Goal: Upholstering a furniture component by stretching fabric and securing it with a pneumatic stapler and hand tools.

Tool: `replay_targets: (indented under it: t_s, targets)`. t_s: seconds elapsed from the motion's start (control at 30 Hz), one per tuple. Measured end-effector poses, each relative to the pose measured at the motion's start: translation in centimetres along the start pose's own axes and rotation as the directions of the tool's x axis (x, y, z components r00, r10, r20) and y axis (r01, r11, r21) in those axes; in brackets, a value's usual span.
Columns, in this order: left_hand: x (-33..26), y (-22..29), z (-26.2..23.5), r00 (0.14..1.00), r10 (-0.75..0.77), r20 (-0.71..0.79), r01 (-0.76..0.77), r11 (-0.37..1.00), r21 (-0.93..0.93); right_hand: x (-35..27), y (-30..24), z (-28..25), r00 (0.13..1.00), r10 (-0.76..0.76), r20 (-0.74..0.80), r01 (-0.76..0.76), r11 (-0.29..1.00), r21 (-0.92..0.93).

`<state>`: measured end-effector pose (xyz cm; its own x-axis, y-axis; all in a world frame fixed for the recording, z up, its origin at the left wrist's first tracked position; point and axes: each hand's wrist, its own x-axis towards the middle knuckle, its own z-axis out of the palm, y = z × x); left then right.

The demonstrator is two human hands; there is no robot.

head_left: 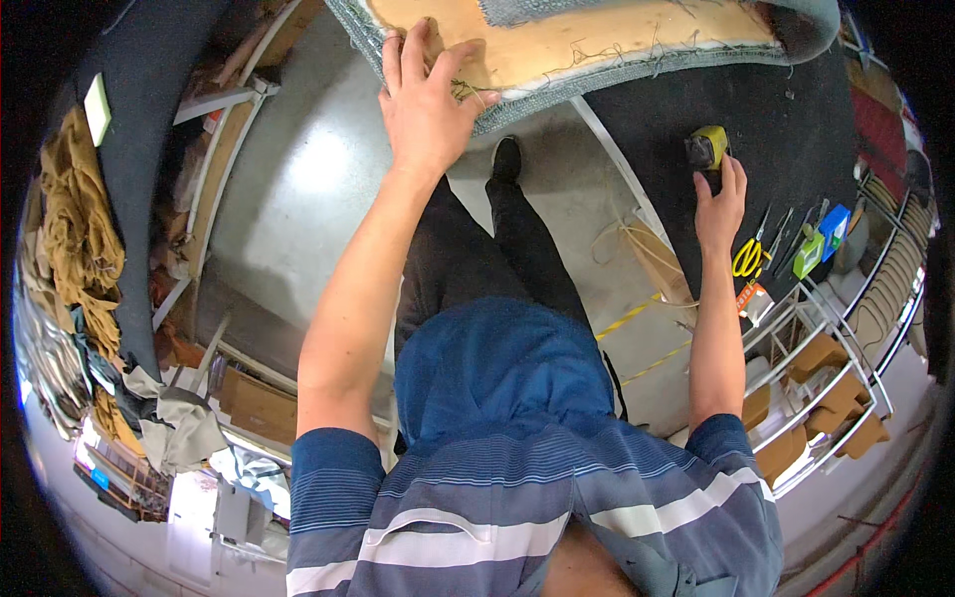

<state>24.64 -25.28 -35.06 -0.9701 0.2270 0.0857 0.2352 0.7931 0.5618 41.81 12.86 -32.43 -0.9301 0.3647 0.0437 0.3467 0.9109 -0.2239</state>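
1. One thing sits in my right hand (720, 212): a boxy yellow-and-black tool (708, 147).
2. Farther, my left hand (430, 107) lies spread on the near corner of a tan wooden board (577, 30).
3. Its grey cloth edge (617, 77) runs right, past the tool.

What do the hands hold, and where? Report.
Right hand: near end of a yellow-and-black tool, apparently gripped. Left hand: at the edge of a pale wooden, grey-fabric-edged panel; grip unclear.

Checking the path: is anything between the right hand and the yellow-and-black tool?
Nothing visible: the right hand is at the near end of the yellow-and-black tool. The yellow-handled scissors lie to the wrist's right.
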Motion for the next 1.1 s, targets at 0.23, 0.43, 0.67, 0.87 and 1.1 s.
replay_targets:
  t_s: [0.23, 0.43, 0.67, 0.87, 1.1]
  targets:
    - [-0.2, -1.1, -0.2, 1.000, 0.022, 0.015, -0.022, 1.000, 0.015, -0.5, -0.8, 1.2, 0.997, 0.071, -0.024, -0.072, 0.997, -0.021]
    - [0.1, -1.8, -0.4, 0.996, 0.089, 0.019, -0.090, 0.995, 0.040, -1.3, -18.4, 4.9, 0.715, -0.036, 0.698, -0.655, 0.315, 0.687]
    - [0.1, -1.7, -0.5, 0.994, 0.107, 0.033, -0.108, 0.994, 0.010, 0.1, -23.8, 9.1, 0.645, 0.040, 0.763, -0.760, 0.142, 0.634]
    - [0.1, -2.2, -0.9, 0.990, 0.122, 0.070, -0.122, 0.993, -0.004, 0.4, -23.8, 9.0, 0.654, 0.033, 0.756, -0.742, 0.225, 0.632]
    - [0.2, -1.9, -1.7, 0.975, 0.119, 0.186, -0.103, 0.990, -0.094, 0.7, -24.2, 8.3, 0.655, 0.088, 0.751, -0.745, 0.244, 0.621]
